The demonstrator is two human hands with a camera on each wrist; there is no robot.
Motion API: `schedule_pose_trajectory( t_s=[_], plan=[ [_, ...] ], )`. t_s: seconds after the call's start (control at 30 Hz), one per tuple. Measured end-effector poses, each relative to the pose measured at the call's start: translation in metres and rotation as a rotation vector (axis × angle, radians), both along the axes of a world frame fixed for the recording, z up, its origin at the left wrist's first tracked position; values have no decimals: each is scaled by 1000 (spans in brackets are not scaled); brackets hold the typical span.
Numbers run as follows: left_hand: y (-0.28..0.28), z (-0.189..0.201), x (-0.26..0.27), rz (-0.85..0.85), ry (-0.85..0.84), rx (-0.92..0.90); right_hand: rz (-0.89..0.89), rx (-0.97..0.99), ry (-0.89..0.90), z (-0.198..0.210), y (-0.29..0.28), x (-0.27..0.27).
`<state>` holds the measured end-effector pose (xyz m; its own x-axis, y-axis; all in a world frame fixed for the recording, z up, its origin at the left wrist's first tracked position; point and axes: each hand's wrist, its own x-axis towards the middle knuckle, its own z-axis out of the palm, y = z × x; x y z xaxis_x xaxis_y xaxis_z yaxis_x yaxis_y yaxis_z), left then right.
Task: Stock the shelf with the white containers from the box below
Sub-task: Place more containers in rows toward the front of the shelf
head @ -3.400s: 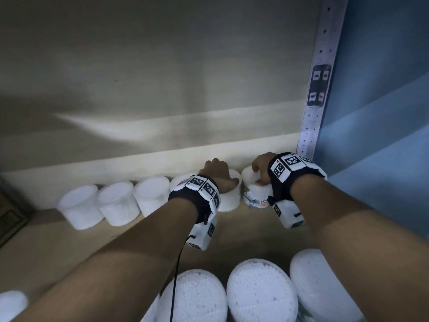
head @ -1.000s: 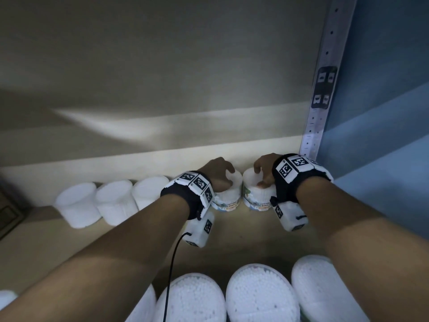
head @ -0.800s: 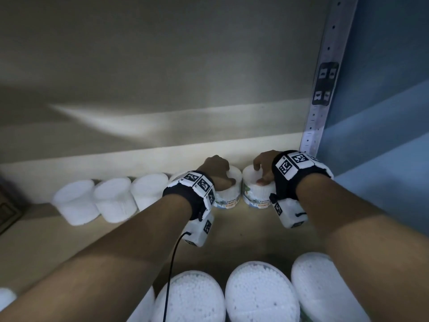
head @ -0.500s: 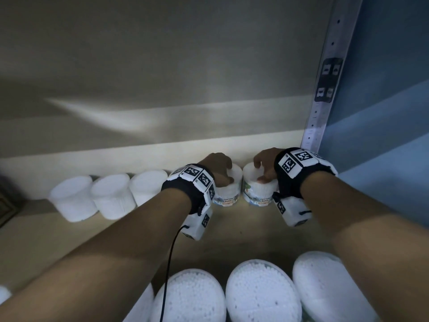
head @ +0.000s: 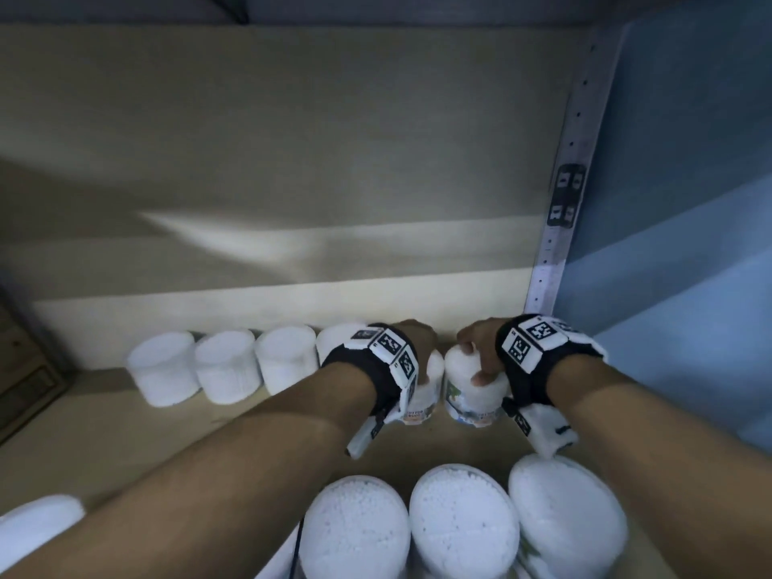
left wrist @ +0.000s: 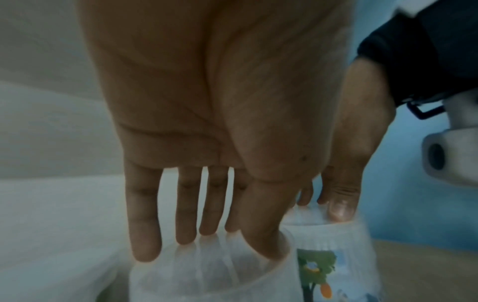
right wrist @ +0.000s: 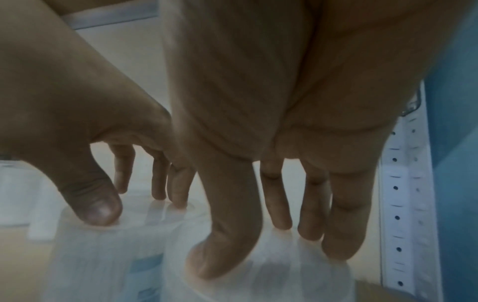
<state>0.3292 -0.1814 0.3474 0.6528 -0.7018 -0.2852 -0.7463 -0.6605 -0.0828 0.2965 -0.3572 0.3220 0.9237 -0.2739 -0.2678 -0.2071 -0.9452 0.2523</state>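
Two white containers with printed labels stand side by side on the shelf (head: 125, 432) near the back wall. My left hand (head: 420, 348) grips the top of the left container (head: 422, 397) from above, thumb on the near rim (left wrist: 222, 245). My right hand (head: 476, 357) grips the top of the right container (head: 468, 394) the same way (right wrist: 258, 251). In the left wrist view the left container (left wrist: 207, 282) sits under the fingers, with the right one (left wrist: 344, 255) beside it. The right wrist view shows the right container (right wrist: 271, 286) under my hand.
Several plain white containers (head: 227, 365) line the back wall to the left of my hands. Three large white lids (head: 463, 520) sit at the shelf's front under my forearms. A perforated metal upright (head: 559, 227) and a blue side wall (head: 676, 244) close the right side.
Both hands stay on the same two containers near the back wall. The left container's label has come into view since the oldest frame. The view has pulled back slightly.
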Motion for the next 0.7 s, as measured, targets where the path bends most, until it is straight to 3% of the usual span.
schedule_pose_trajectory(
  t_s=[0.07,0.13,0.23,0.3,0.37,0.43,0.6,0.7],
  plan=[
    [-7,-16,9,31,22,12,3,-4,32,-4,3,-10],
    [7,13,-30,14,20,27,18,-12,59,-6,5,-22],
    [18,8,-58,1,9,-51,50,-21,50,-6,10,-41],
    [14,-12,-50,-10,24,-52,49,18,50,-8,8,-49],
    [-7,-86,2,-73,54,-68,31,-1,48,-6,8,-58],
    [-16,-107,18,-104,64,-55,33,18,36,-14,-2,-64],
    [31,-10,-66,-196,-37,-41,41,92,65,35,46,-116],
    [42,12,-93,-195,3,-70,6,143,28,42,58,-131]
  ],
)
